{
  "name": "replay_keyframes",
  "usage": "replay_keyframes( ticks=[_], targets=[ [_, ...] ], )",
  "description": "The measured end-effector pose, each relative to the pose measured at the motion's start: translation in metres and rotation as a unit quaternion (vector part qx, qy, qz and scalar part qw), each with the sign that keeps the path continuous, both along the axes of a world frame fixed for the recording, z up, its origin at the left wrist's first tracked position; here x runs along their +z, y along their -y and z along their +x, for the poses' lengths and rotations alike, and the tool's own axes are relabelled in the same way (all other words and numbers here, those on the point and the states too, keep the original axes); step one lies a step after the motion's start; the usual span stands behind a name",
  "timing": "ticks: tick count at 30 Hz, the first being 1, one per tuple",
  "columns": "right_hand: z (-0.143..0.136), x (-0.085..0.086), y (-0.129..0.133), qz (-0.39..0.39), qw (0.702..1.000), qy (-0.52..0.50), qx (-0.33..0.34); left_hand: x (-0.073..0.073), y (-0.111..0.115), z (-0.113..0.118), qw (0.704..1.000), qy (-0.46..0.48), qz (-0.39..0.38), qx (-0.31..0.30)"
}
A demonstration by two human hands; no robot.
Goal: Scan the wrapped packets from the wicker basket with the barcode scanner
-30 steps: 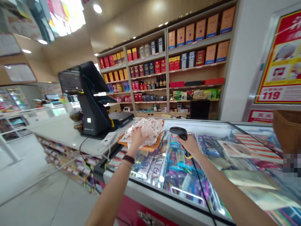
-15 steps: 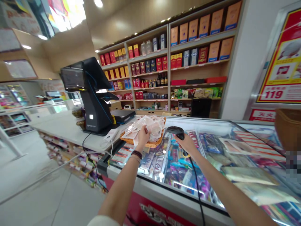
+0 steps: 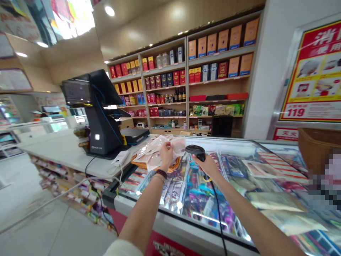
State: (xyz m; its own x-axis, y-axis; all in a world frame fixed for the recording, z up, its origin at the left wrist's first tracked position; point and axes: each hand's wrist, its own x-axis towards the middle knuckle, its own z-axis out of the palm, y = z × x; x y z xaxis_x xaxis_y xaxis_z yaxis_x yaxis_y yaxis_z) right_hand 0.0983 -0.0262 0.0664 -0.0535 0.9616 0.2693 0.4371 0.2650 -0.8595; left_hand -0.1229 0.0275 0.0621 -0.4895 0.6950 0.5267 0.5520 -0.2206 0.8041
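My left hand (image 3: 166, 155), with a dark bead bracelet at the wrist, pinches a clear flat plastic packet (image 3: 178, 145) just above a wicker basket (image 3: 140, 164). The basket is heaped with similar packets (image 3: 151, 149) and rests on the glass top of a chest freezer. Wrapped around the handle of a black barcode scanner (image 3: 195, 150) is my right hand (image 3: 208, 167). The scanner's head points left toward the pinched packet, a small gap apart. Its black cable (image 3: 218, 213) hangs down over the freezer's front.
Bagged goods fill the chest freezer (image 3: 210, 204) under its glass. To the left, a black checkout terminal (image 3: 102, 124) stands on the counter (image 3: 58, 142), near a white device (image 3: 118, 159) with a cable. A brown basket (image 3: 314, 149) is at the right. Shelves (image 3: 165, 85) of boxes line the back.
My left hand has moved right and lifted a packet from the pile toward the scanner. My right hand still grips the scanner. The whole view has shifted slightly.
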Motion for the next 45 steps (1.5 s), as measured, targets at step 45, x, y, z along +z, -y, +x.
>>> replay_keyframes(
  ticks=[45],
  targets=[
    [0.24, 0.012, 0.054, 0.032, 0.956, 0.079, -0.281, 0.009, -0.033, 0.258, 0.97, -0.038, -0.027, -0.239]
  ],
)
